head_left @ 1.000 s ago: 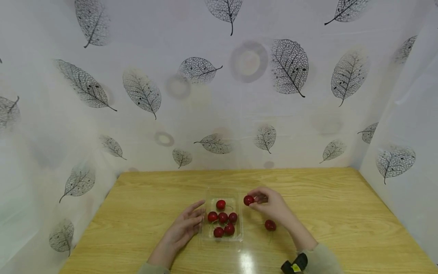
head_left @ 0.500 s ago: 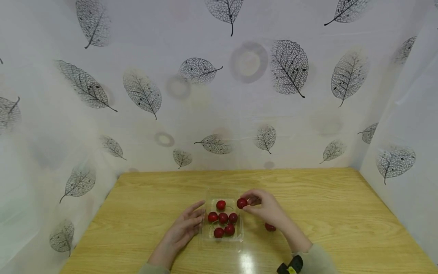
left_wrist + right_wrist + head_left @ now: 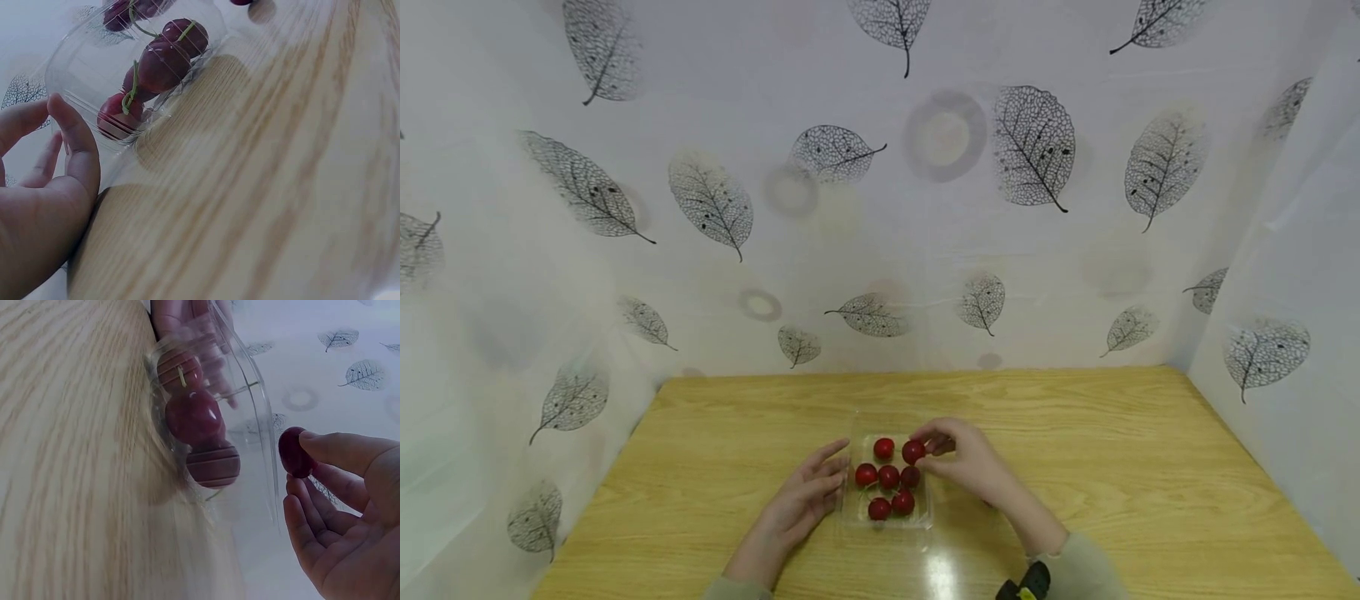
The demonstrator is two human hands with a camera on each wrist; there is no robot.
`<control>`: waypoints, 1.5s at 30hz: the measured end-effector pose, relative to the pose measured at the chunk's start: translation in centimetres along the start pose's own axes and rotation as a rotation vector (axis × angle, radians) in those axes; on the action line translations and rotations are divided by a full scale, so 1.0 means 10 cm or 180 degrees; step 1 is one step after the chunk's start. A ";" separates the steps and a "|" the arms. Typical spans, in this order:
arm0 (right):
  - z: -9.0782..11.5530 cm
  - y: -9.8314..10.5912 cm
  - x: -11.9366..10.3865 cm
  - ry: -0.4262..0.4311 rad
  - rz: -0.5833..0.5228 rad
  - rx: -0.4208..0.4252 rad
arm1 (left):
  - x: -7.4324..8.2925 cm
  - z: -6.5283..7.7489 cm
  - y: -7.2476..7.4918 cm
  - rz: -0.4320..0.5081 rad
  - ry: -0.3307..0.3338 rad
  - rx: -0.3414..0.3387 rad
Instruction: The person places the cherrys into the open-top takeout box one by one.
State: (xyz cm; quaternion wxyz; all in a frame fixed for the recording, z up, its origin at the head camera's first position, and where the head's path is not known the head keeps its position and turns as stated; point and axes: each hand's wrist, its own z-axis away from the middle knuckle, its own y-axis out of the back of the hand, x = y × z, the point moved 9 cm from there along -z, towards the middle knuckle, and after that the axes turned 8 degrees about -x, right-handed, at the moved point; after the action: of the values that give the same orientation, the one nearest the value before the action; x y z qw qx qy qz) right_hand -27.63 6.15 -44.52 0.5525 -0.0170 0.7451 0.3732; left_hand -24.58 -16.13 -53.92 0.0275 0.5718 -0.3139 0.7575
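A clear plastic box [image 3: 927, 518] with several dark red cherries [image 3: 888, 477] in it stands on the table. My right hand [image 3: 970, 463] pinches another cherry [image 3: 913, 452] between thumb and fingertips, at the box's right side near the back. In the right wrist view that held cherry [image 3: 294, 452] is up by the box's rim. My left hand [image 3: 802, 498] lies along the box's left side with loosely bent fingers. The left wrist view shows its fingertips [image 3: 57, 103] at the clear wall. Green stems [image 3: 135, 81] show on some cherries.
The wooden table [image 3: 730, 408] is bounded by a pale curtain [image 3: 925, 233] printed with leaf skeletons, at the back and both sides. A loose cherry [image 3: 240, 2] shows at the left wrist view's top edge; in the head view my right forearm hides nearly all of it.
My right hand has moved left with the pinched cherry, from beside the box to over its right edge. The forearm now covers the loose cherry. My left hand and the box have stayed put.
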 end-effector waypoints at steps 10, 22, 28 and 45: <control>-0.06 -0.12 -0.02 0.0023 -0.0005 -0.0020 | 0.02 0.00 -0.02 0.0028 0.0005 -0.0011; -0.08 -0.20 -0.07 0.0100 0.0222 0.0066 | 0.02 0.01 -0.03 0.0010 -0.0013 -0.0068; -0.10 -0.25 -0.06 0.0092 0.0290 0.0078 | 0.01 0.01 -0.01 -0.0031 0.0039 0.0023; -0.12 -0.30 -0.04 -0.0017 0.0397 0.0015 | 0.01 0.01 -0.01 0.0017 0.0050 0.0049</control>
State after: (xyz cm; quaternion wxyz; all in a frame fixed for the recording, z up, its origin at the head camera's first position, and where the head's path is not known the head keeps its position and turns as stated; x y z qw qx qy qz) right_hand -27.10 3.14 -45.68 0.5303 0.0317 0.7441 0.4052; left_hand -24.52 -16.10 -53.79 0.0236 0.5652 -0.3094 0.7644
